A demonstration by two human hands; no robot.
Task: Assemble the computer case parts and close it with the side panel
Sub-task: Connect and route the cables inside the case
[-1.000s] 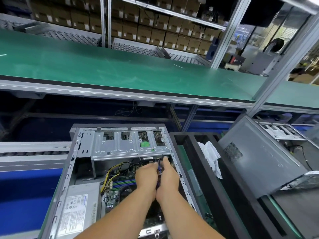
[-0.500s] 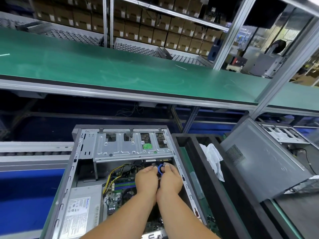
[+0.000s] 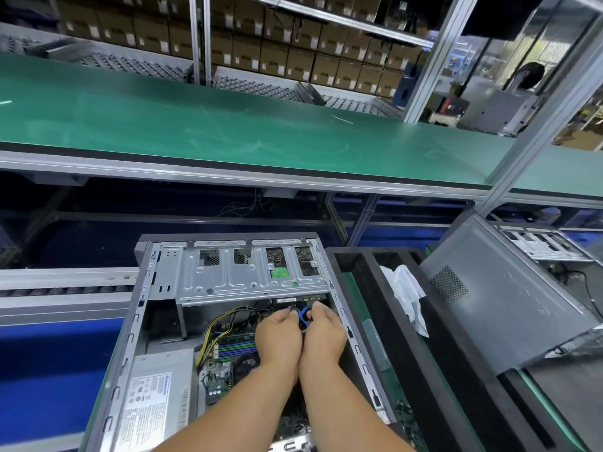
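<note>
At frame centre, a blue cable (image 3: 304, 316) is pinched by both the left hand (image 3: 278, 337) and right hand (image 3: 324, 336) inside the case (image 3: 137, 321); its connector should be aligned squarely, then pressed home gently.

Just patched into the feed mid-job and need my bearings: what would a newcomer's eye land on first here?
First, the two hands, left hand and right hand, pressed together inside the open computer case, pinching a blue cable just below the silver drive cage. Left of them lies the power supply with its label. To the right, a grey side panel leans beside a black tray.
</note>
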